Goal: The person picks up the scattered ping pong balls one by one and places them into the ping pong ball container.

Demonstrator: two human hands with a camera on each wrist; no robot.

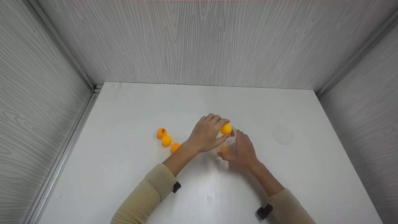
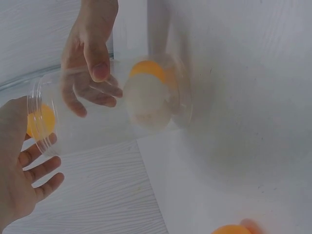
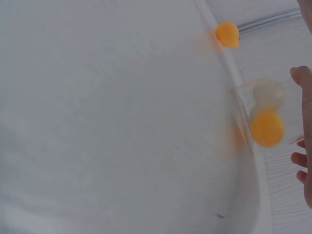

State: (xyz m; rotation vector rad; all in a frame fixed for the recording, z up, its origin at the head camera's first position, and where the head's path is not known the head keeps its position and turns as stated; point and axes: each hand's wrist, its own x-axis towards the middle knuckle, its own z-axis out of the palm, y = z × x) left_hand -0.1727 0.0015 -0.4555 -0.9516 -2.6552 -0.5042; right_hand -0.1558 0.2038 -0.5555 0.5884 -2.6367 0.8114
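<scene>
Between thumb and fingertips, my left hand pinches an orange ping-pong ball right at the mouth of a clear plastic jar. In the left wrist view this ball overlaps the jar's ridged neck. My right hand holds the jar from its right side, thumb at the near side and fingers around the far side. Near the jar's bottom lie an orange ball and whitish balls, seen through the wall. The right wrist view catches only part of the right hand at its edge.
Left of the left forearm, three orange balls rest on the white table: one with a dark mark, a middle ball and one partly behind the wrist. A clear round lid lies to the right. Wood-grain panels enclose the table.
</scene>
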